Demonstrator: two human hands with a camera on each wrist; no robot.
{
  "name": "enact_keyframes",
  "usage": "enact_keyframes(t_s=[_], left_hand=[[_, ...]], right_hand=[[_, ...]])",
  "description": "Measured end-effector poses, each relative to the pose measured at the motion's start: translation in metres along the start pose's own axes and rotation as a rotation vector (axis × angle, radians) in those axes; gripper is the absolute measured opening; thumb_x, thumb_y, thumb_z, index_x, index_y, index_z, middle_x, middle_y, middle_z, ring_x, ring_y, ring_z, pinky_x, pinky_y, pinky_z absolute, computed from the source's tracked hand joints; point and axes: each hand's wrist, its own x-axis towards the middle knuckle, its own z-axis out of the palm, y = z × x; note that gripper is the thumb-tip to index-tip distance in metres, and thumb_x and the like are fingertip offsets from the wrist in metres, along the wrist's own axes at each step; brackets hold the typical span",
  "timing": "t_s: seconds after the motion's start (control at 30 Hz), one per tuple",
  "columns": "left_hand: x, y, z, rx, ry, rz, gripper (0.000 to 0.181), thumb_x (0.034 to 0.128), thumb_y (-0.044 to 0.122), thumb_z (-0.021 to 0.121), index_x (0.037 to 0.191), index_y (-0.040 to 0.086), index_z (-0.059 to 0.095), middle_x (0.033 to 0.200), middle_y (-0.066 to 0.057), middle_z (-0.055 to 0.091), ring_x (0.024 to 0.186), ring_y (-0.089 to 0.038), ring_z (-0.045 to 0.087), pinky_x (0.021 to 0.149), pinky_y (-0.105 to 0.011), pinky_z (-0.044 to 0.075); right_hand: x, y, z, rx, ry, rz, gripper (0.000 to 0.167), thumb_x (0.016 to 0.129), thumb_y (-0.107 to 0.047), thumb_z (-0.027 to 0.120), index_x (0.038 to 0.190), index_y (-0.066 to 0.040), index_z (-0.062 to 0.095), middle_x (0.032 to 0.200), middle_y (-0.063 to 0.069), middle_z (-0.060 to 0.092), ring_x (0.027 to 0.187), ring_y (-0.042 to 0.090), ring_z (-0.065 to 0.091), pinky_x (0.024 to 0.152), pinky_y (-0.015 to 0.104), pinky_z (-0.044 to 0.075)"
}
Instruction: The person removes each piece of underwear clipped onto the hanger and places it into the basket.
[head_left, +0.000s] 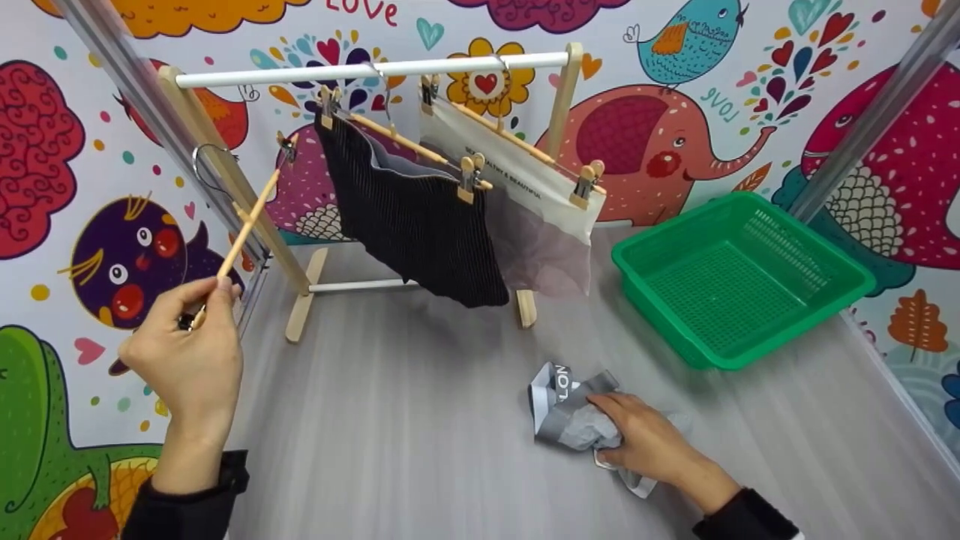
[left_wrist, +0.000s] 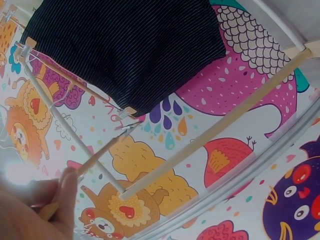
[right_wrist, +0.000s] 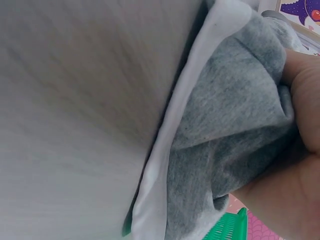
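My left hand [head_left: 191,349] pinches a wooden clip hanger [head_left: 251,221] by its bar, raised at the left of the rack. The hanger's metal hook points left, and one clip shows at the bar's upper end. In the left wrist view the same hanger [left_wrist: 97,154] slants up from my thumb and fingers. My right hand [head_left: 649,439] grips crumpled grey underpants [head_left: 559,424] low over the grey surface. Their wide band carries white letters. Close up in the right wrist view, folds of the grey cloth [right_wrist: 225,110] bunch against my palm, and my fingertips are hidden.
A wooden rack [head_left: 562,105] with a white rail stands at the back. From it hang black striped shorts [head_left: 420,217] and a pale garment with a lettered band [head_left: 517,184], both clipped to hangers. At right sits a green basket [head_left: 709,352]. Cartoon-printed walls enclose the surface.
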Motion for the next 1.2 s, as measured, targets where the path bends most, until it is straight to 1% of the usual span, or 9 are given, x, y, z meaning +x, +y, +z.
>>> enact_keyframes(t_s=[0.2, 0.37, 0.6, 0.73, 0.8, 0.9, 1.0, 1.1, 1.2], left_hand=[[0.013, 0.004, 0.006, 0.032, -0.011, -0.035, 0.011, 0.0917, -0.003, 0.078, 0.097, -0.012, 0.077, 0.092, -0.024, 0.077, 0.079, 0.009, 0.068, 0.077, -0.009, 0.055], [0.025, 0.005, 0.015, 0.041, 0.007, -0.022, 0.011, 0.0924, -0.002, 0.078, 0.096, -0.012, 0.078, 0.091, -0.023, 0.077, 0.078, 0.01, 0.067, 0.077, -0.01, 0.055], [0.047, 0.003, 0.031, 0.0, 0.016, -0.029, 0.014, 0.095, 0.003, 0.076, 0.096, -0.011, 0.078, 0.091, -0.02, 0.077, 0.075, 0.003, 0.069, 0.077, -0.016, 0.059], [0.055, 0.003, 0.037, 0.021, 0.022, -0.014, 0.016, 0.0961, 0.006, 0.076, 0.097, -0.011, 0.077, 0.091, -0.019, 0.077, 0.075, 0.004, 0.068, 0.078, -0.016, 0.059], [0.058, 0.004, 0.039, 0.032, 0.026, -0.025, 0.018, 0.0966, 0.006, 0.075, 0.097, -0.011, 0.077, 0.092, -0.019, 0.077, 0.075, 0.004, 0.068, 0.078, -0.017, 0.059], [0.063, 0.005, 0.044, 0.032, 0.028, -0.089, 0.018, 0.0968, 0.007, 0.075, 0.099, -0.011, 0.077, 0.093, -0.018, 0.077, 0.075, 0.003, 0.068, 0.08, -0.018, 0.059], [0.068, 0.006, 0.048, 0.039, 0.024, -0.144, 0.018, 0.097, 0.007, 0.075, 0.101, -0.01, 0.077, 0.096, -0.018, 0.077, 0.075, 0.002, 0.068, 0.082, -0.019, 0.059], [0.071, 0.006, 0.051, 0.057, 0.023, -0.152, 0.018, 0.0974, 0.007, 0.074, 0.102, -0.01, 0.077, 0.097, -0.018, 0.077, 0.076, 0.003, 0.067, 0.082, -0.019, 0.059], [0.074, 0.004, 0.054, 0.067, 0.027, -0.154, 0.018, 0.0976, 0.007, 0.074, 0.101, -0.01, 0.077, 0.096, -0.017, 0.077, 0.075, 0.003, 0.067, 0.081, -0.018, 0.059]], right_hand=[[0.001, -0.002, 0.0, 0.009, -0.005, 0.012, 0.088, 0.069, -0.015, 0.098, 0.145, -0.001, 0.057, 0.137, 0.024, 0.062, 0.126, 0.044, 0.059, 0.102, 0.06, 0.051], [0.001, -0.001, -0.001, 0.01, -0.021, 0.019, 0.088, 0.069, -0.016, 0.098, 0.146, -0.001, 0.057, 0.138, 0.024, 0.061, 0.127, 0.044, 0.058, 0.102, 0.06, 0.051], [0.001, 0.0, -0.001, 0.01, -0.021, 0.021, 0.087, 0.068, -0.015, 0.098, 0.144, 0.0, 0.058, 0.138, 0.026, 0.06, 0.127, 0.046, 0.058, 0.102, 0.062, 0.051], [0.0, 0.0, 0.001, 0.009, -0.021, 0.019, 0.084, 0.071, -0.015, 0.097, 0.144, -0.001, 0.059, 0.139, 0.025, 0.061, 0.127, 0.044, 0.058, 0.102, 0.06, 0.051], [0.0, 0.0, 0.002, -0.004, -0.006, -0.002, 0.082, 0.071, -0.012, 0.096, 0.143, 0.0, 0.059, 0.137, 0.022, 0.063, 0.124, 0.041, 0.06, 0.101, 0.058, 0.052], [0.0, 0.0, 0.003, -0.018, 0.033, -0.04, 0.076, 0.07, -0.003, 0.095, 0.139, 0.0, 0.062, 0.13, 0.018, 0.067, 0.118, 0.037, 0.064, 0.097, 0.054, 0.055], [0.0, 0.001, 0.002, -0.015, 0.056, -0.05, 0.074, 0.068, 0.008, 0.091, 0.136, 0.0, 0.064, 0.124, 0.015, 0.069, 0.113, 0.034, 0.066, 0.094, 0.052, 0.057], [0.0, 0.001, 0.001, -0.006, 0.066, -0.046, 0.072, 0.067, 0.016, 0.087, 0.135, -0.001, 0.066, 0.122, 0.014, 0.07, 0.111, 0.033, 0.067, 0.093, 0.052, 0.057], [0.0, 0.0, 0.0, 0.01, 0.075, -0.053, 0.07, 0.068, 0.018, 0.083, 0.133, -0.001, 0.067, 0.12, 0.012, 0.071, 0.111, 0.032, 0.067, 0.093, 0.051, 0.058]])
